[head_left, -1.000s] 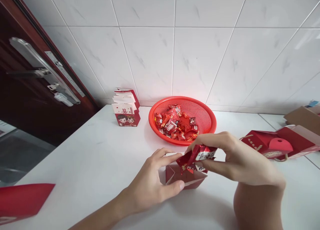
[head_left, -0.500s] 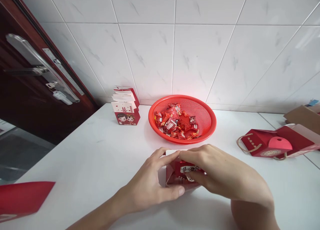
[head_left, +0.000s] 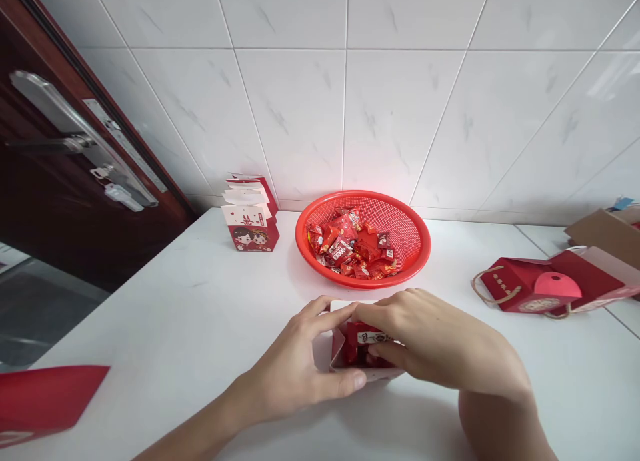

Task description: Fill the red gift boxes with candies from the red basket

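Note:
A small open-topped paper candy box [head_left: 383, 375], red and white, stands on the white table in front of the basket. My left hand [head_left: 293, 364] grips its left side, thumb along the near wall and fingers at the far rim. Coming over from the right, my right hand [head_left: 433, 337] reaches into the opening. Its thumb and fingers are closed about a red-wrapped candy [head_left: 367, 338] with a pale printed strip. Some of its fingertips are hidden inside. Just behind sits a red plastic basket [head_left: 413, 231] with many wrapped candies [head_left: 345, 247].
Several folded candy boxes [head_left: 253, 224] stand at the back left. To the right lie red gift boxes [head_left: 510, 287] with rope handles, and a brown cardboard box [head_left: 595, 231]. A red object [head_left: 50, 397] reaches in at the left edge. Behind rises a tiled wall [head_left: 285, 114].
The candy under my right hand has shifted slightly left and sits a little differently in the box. Both hands stay nearly in place. The view has moved a touch.

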Motion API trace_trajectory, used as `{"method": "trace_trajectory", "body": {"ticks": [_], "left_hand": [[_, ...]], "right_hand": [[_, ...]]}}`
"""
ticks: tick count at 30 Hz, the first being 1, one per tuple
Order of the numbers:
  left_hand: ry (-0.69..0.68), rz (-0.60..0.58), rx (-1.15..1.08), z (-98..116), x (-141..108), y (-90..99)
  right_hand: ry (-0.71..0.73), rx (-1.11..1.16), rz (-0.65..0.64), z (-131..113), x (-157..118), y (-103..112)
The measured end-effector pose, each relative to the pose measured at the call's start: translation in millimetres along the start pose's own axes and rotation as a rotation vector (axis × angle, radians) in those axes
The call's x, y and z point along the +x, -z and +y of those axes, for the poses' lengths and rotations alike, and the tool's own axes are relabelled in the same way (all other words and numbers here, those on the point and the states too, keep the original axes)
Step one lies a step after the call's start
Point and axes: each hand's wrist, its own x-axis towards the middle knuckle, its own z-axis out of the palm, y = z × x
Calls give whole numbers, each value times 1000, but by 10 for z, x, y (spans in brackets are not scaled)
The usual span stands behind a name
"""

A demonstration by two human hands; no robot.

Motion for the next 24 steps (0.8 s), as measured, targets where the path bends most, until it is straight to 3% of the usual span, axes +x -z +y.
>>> {"method": "trace_trajectory", "body": {"ticks": [5, 10, 24], "left_hand": [[-4, 20, 5, -14, 14, -4], [-12, 45, 24, -38, -1, -8], [21, 51, 3, -99, 7, 6]], "right_hand": [[20, 78, 25, 4, 6, 27], [45, 165, -68, -24, 12, 37], [87, -53, -83, 17, -60, 57]]}}
